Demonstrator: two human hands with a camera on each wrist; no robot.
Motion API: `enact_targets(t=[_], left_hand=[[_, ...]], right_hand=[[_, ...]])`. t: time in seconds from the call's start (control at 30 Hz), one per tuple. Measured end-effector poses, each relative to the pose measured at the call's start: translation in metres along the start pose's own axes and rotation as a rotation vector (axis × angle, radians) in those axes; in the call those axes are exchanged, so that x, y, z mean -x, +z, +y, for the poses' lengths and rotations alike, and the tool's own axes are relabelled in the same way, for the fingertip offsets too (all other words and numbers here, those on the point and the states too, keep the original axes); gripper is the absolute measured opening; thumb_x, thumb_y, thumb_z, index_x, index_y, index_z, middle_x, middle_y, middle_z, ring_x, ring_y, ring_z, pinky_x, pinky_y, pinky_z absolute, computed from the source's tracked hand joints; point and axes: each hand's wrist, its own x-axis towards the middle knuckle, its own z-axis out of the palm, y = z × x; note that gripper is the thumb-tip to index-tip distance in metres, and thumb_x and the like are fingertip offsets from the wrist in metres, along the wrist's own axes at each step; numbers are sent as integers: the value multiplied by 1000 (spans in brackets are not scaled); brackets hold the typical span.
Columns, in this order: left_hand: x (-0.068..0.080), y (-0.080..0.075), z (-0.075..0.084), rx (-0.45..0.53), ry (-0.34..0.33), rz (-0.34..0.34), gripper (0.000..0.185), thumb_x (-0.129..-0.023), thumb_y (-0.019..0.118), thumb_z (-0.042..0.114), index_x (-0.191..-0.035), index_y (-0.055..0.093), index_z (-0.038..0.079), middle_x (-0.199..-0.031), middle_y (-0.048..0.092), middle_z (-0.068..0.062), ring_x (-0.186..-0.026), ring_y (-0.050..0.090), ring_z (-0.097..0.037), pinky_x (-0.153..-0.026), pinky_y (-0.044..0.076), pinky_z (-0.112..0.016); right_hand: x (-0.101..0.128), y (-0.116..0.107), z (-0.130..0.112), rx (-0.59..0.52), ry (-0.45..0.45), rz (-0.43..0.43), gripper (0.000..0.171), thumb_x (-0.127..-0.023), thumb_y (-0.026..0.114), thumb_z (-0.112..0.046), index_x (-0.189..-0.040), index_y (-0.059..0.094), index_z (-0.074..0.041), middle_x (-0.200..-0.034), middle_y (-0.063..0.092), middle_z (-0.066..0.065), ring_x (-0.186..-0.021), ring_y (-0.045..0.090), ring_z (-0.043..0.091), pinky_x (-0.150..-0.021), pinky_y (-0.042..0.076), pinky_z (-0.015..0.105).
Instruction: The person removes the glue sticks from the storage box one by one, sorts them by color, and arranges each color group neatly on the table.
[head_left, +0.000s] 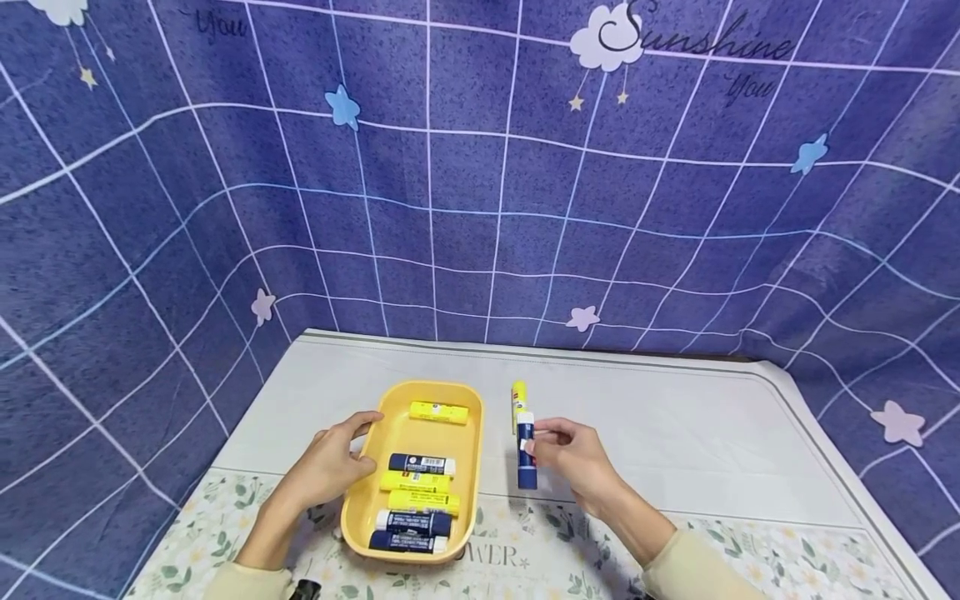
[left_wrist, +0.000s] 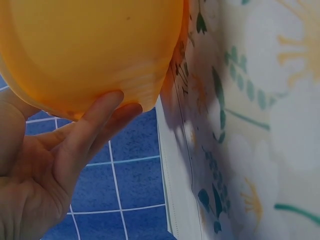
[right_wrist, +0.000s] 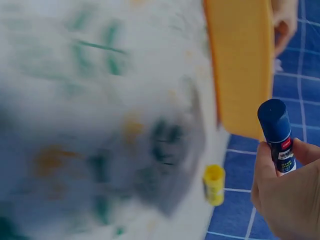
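Observation:
My left hand (head_left: pixel 330 462) grips the left rim of a yellow plastic tray (head_left: pixel 477 450), its fingers against the outer wall in the left wrist view. Inside lie several glue sticks: a yellow glue stick (head_left: pixel 439 412) apart at the far end, and navy and yellow ones side by side at the near end, such as a navy glue stick (head_left: pixel 422 464) with a white end. Right of the tray, my right hand (head_left: pixel 573 458) pinches a navy glue stick (right_wrist: pixel 275 122) between thumb and fingers. Just beyond it, a yellow glue stick (head_left: pixel 519 393) lies on the table, partly hidden.
The tray stands on a table (head_left: pixel 675 433) with a white and floral cover. A blue grid-patterned curtain (head_left: pixel 480 183) with stars and clouds rises behind the table and along its sides.

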Motion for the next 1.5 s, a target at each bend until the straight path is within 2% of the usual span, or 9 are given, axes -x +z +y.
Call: enact_targets(t=[0.17, 0.37, 0.5, 0.67, 0.83, 1.37, 1.5], left_hand=[[-1, 0, 1, -3, 0, 0, 73, -81, 61, -4, -152, 47, 4, -152, 49, -32, -56, 64, -15, -45, 45, -22], [-2, 0, 2, 0, -16, -5, 73, -82, 61, -3, -153, 46, 4, -153, 48, -32, -68, 71, -17, -49, 51, -26], [-2, 0, 2, 2, -15, -9, 72, -82, 62, -3, -153, 46, 3, -153, 49, -32, -73, 73, -19, -50, 52, -26], [-2, 1, 2, 8, -22, -14, 73, -83, 61, -3, -153, 45, 3, -153, 48, -32, -71, 73, -18, -49, 53, -27], [-2, 0, 3, 7, -30, -18, 73, -83, 61, -3, -154, 45, 3, -154, 48, -31, -71, 72, -18, -49, 52, -28], [-1, 1, -1, 16, -48, -20, 72, -83, 62, -3, -154, 45, 3, -153, 49, -32, -85, 75, -22, -49, 54, -28], [-1, 1, -2, 19, -55, -24, 73, -84, 61, -3, -154, 45, 4, -153, 49, -31, -82, 74, -21, -49, 53, -28]], right_hand=[[13, -4, 19, 12, 68, -64, 44, -89, 71, -3, -128, 58, 13, -103, 67, 14, -86, 69, 18, -83, 63, 31], [17, -3, 31, 17, 127, -87, 45, -88, 73, -1, -126, 57, 14, -99, 65, 12, -83, 69, 17, -80, 64, 32], [17, -4, 36, 62, 143, -77, 42, -87, 73, -1, -123, 59, 14, -96, 64, 11, -81, 68, 17, -79, 64, 33], [17, -6, 42, 184, 129, -75, 36, -86, 74, -2, -118, 64, 12, -90, 62, 9, -77, 67, 17, -74, 64, 33], [19, -6, 39, 281, 84, -114, 33, -86, 75, -3, -115, 65, 10, -88, 66, 12, -73, 70, 18, -71, 65, 36], [18, -3, 42, 266, 116, -121, 31, -86, 77, -5, -111, 63, 8, -84, 68, 12, -69, 70, 18, -68, 65, 37], [18, -6, 40, 319, 78, -115, 31, -87, 78, -9, -110, 65, 8, -86, 69, 12, -69, 71, 18, -67, 64, 36]])
